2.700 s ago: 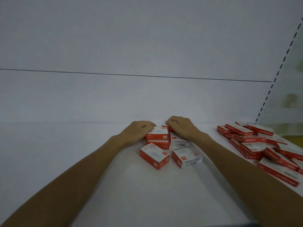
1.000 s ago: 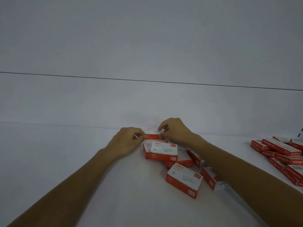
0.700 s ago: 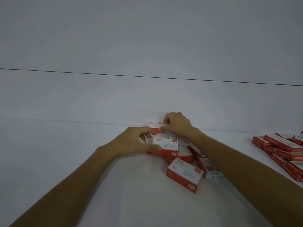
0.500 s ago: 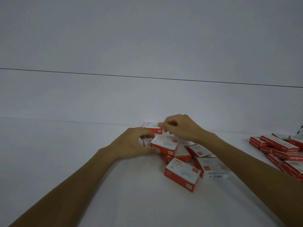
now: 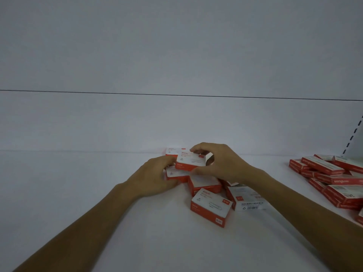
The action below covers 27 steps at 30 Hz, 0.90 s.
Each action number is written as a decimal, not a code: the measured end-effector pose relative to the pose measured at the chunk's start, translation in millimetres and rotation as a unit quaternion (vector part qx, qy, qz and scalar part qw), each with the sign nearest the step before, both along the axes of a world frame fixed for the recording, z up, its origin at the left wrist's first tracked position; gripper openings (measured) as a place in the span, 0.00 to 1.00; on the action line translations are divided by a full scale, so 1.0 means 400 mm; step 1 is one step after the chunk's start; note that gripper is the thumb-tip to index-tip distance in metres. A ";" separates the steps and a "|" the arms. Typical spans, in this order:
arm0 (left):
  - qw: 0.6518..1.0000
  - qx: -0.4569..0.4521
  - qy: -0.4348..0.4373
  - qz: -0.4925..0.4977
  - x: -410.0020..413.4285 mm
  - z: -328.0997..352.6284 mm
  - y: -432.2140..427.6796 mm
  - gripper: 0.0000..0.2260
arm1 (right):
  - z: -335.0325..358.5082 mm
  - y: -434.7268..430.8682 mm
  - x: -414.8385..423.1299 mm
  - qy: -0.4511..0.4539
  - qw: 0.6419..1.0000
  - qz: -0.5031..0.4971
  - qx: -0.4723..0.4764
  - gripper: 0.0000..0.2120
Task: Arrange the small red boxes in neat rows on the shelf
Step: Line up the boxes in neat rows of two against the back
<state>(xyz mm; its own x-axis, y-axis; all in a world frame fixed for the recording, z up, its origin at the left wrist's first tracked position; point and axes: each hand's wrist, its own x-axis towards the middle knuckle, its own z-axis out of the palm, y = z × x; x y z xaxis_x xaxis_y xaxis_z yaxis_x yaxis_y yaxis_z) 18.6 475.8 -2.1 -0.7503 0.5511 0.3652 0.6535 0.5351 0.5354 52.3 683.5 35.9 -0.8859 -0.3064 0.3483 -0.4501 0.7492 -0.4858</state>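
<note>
Several small red and white boxes lie in a loose cluster on the white shelf. My right hand pinches one small red box between thumb and fingers, raised above the cluster. My left hand has its fingertips against that box's left end and rests over a lower box. One box stands at the back wall. Others lie near: a box in the middle, a box in front, and a box lying white face up under my right forearm.
A heap of longer red boxes lies at the shelf's right end, beside a slotted upright. The white back wall stands just behind the cluster.
My right hand has taken over the box that my left hand was lifting and holds it higher. My left hand has slid to its left end.
</note>
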 end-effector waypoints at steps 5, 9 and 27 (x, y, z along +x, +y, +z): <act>0.998 -0.039 0.014 0.043 -0.024 -0.021 -0.002 0.22 | -0.007 0.029 -0.023 0.085 0.991 -0.084 -0.056 0.25; 0.999 -0.033 -0.001 0.036 -0.029 -0.029 0.000 0.21 | -0.027 0.046 -0.045 0.093 0.986 -0.128 -0.059 0.25; 0.998 -0.067 -0.004 0.021 -0.022 0.003 -0.013 0.21 | -0.028 0.026 -0.163 -0.080 0.969 -0.224 0.074 0.16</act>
